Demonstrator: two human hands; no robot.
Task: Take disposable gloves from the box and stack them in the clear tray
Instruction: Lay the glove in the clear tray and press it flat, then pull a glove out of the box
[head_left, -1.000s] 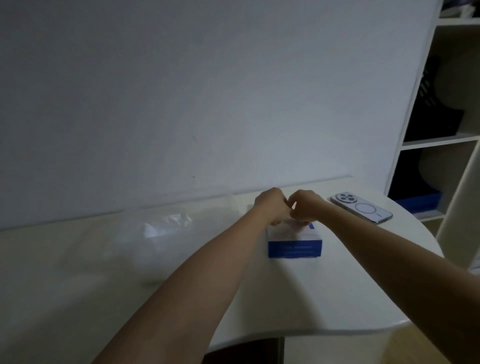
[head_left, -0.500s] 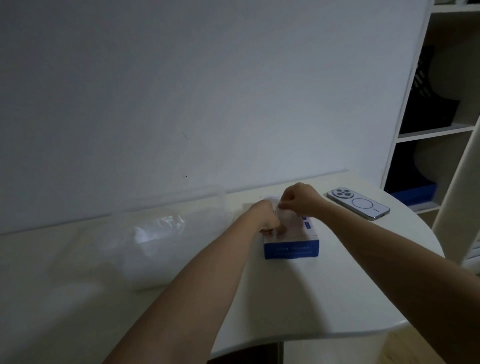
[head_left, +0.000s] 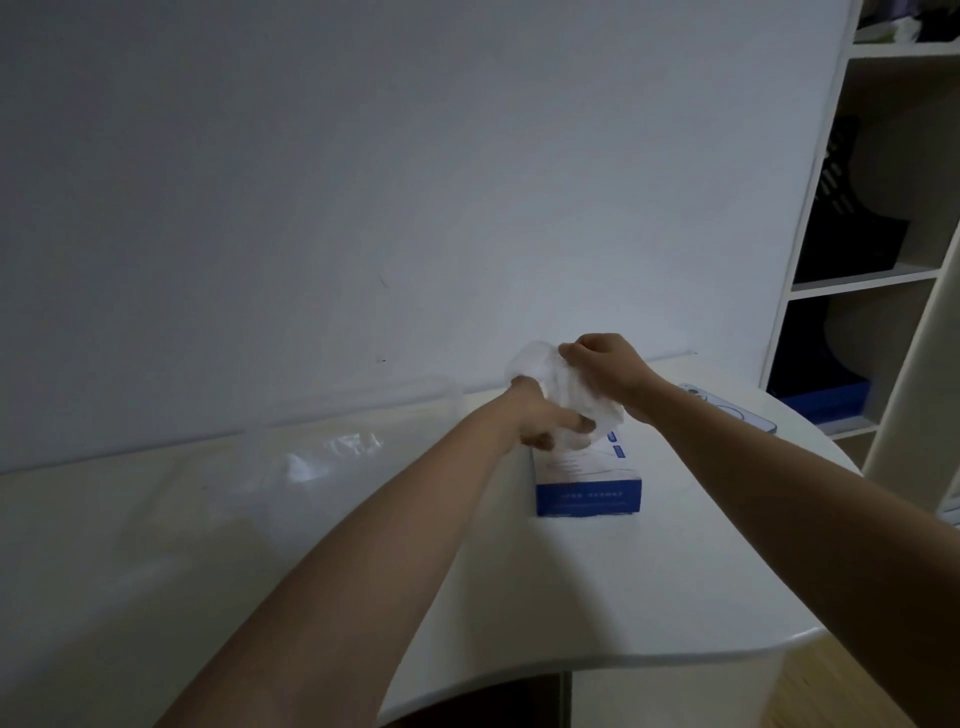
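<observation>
Two hands on one glove, centre-right of frame, just above the box. Right hand pinches the thin translucent film at its top edge, fingers closed on it. Left hand grips the lower part, low against the box top, fingers curled around the film. Glove is stretched between them; its lower end looks like it's at the box opening, can't tell if it's fully clear.

Box: blue front, white top, sits on the white table right of centre. Clear tray is left of the box, mid-left of frame, hard to read — transparent walls, some glare. There's crinkled film inside that looks like gloves already laid in, count unknown.

Progress, my read: mid-cycle, extraction step. Some stacking probably done, this glove not yet placed. Left: free it from the box, carry left, lay it flat on the pile, repeat. How many remain in the box isn't visible.

Phone behind the right forearm, not involved.
</observation>
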